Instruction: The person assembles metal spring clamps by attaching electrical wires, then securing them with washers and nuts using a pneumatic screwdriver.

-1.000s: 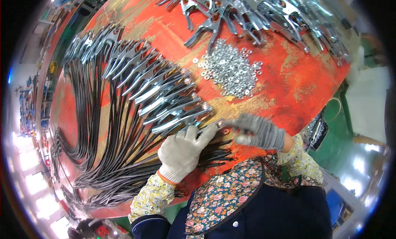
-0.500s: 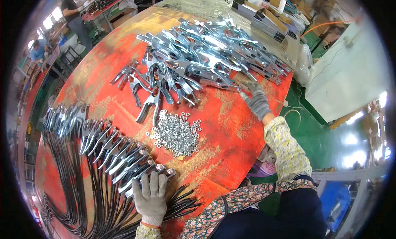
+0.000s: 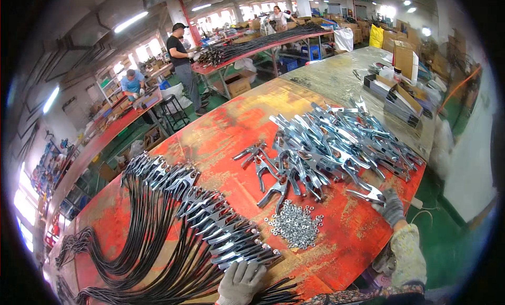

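Note:
My gloved right hand [image 3: 392, 207] grips a silver metal spring clamp [image 3: 369, 193] by one end, close to the table's right edge. Just beyond it lies a large heap of similar clamps [image 3: 336, 147], with copper-coloured bits in their jaws. My gloved left hand [image 3: 242, 284] rests at the near end of a row of clamps [image 3: 221, 228], its fingers stretched out against the last ones. Black cables [image 3: 152, 236] run from that row toward the lower left. A pile of small metal nuts [image 3: 295, 224] sits between the row and the heap.
The red, worn tabletop [image 3: 221, 126] carries everything. Open boxes [image 3: 394, 97] stand at its far right. Beyond it, one person [image 3: 184, 57] stands by another table piled with black cables [image 3: 258, 42]; a second [image 3: 132, 85] bends over a bench, and a third is farther back.
The view has tilted up and turned left, bringing in more of the room. My right hand has drawn a clamp away from the heap's near edge. My left hand stays by the row.

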{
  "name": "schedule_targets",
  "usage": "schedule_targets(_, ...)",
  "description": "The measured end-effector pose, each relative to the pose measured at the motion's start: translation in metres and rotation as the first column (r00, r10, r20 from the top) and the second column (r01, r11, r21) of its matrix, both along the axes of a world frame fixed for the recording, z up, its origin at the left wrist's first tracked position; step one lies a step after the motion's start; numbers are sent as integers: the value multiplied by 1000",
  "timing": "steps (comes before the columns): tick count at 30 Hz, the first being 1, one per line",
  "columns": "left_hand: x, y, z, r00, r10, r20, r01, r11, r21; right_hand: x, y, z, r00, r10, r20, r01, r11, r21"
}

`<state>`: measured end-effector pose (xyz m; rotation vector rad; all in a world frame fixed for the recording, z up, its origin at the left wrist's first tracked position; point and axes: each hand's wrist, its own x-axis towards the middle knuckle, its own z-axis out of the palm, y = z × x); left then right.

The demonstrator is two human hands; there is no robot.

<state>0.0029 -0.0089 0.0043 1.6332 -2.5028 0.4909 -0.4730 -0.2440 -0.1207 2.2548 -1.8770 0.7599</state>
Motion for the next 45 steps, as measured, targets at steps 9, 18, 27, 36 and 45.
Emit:
schedule_targets(9,47,36,-39,999,24,-35,-26,998,-62,5,69,16,336,-117,935,-66,987,148)
schedule_targets(18,36,-5,-46,983,182,27,-183,983,30,65,90,21,195,-31,980,-206,976,72)
schedule_targets(27,23,-5,-35,956,114,-269,-127,991,-33,88,107,30,146,-63,987,-272,957,101)
schedule_targets(36,19,0,-37,969,206,-137,-196,977,88,93,101,10,177,-59,983,-287,952,108)
schedule_targets(45,115,78,-5,719,661,-215,-632,751,193,37,108,-32,734,126,667,-220,974,57)
